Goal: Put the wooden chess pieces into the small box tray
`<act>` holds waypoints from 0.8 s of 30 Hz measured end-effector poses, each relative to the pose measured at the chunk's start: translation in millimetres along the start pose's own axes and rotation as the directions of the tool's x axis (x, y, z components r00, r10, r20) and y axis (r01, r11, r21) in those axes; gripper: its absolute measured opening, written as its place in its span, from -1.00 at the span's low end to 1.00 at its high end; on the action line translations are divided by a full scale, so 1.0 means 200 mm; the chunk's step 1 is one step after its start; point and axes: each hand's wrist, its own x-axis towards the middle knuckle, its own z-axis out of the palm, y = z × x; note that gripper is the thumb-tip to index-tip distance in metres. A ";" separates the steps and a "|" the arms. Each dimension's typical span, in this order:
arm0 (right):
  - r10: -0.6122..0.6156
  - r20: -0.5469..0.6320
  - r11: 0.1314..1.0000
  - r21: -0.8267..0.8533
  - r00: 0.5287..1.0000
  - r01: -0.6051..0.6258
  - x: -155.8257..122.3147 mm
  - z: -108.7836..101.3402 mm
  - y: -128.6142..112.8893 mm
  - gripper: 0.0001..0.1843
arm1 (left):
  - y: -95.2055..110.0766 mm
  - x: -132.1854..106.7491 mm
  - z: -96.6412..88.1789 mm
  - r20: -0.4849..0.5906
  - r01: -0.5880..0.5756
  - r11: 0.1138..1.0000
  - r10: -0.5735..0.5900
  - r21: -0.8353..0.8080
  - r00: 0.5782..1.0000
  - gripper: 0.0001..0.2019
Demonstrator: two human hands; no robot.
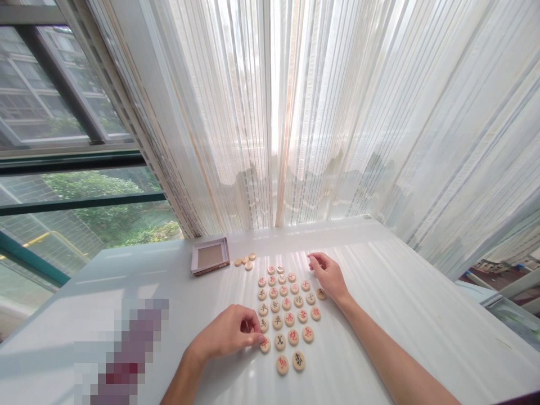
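Round wooden xiangqi pieces (286, 304) with red or black characters lie face up in uneven rows on the white table (358, 360). My left hand (230, 333) is at the left edge of the rows, fingers curled. Its thumb and fingertips touch a red-marked xiangqi piece (265, 345), which rests on the table. Just above that lies a black-marked piece (264, 324), close to the fingers. My right hand (328, 277) hovers by the upper right of the rows, fingers loosely bent and slightly apart, with nothing visible in it. Nearest below it is a black-marked piece (321, 293).
A shallow open box (210, 256) stands at the far left of the rows. Beside it lie several pieces (246, 260) without visible characters. A blurred, pixelated patch (126, 354) covers part of the left side. Sheer striped curtains (270, 112) hang behind the table, next to a window (84, 169).
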 end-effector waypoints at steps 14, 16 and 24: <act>0.008 0.000 1.000 0.007 1.000 -0.008 0.00 0.00 0.01 -0.60 | 0.01 0.00 0.00 -0.010 0.001 1.000 -0.001 -0.001 1.000 -0.70; 0.009 -0.003 1.000 0.008 1.000 -0.009 0.00 0.00 0.01 -0.59 | 0.01 0.00 0.00 -0.013 0.007 1.000 -0.006 0.006 1.000 -0.69; 0.005 -0.004 1.000 0.002 1.000 -0.005 0.00 -0.01 -0.01 -0.61 | -0.01 0.00 0.01 -0.020 -0.002 1.000 0.002 0.004 1.000 -0.71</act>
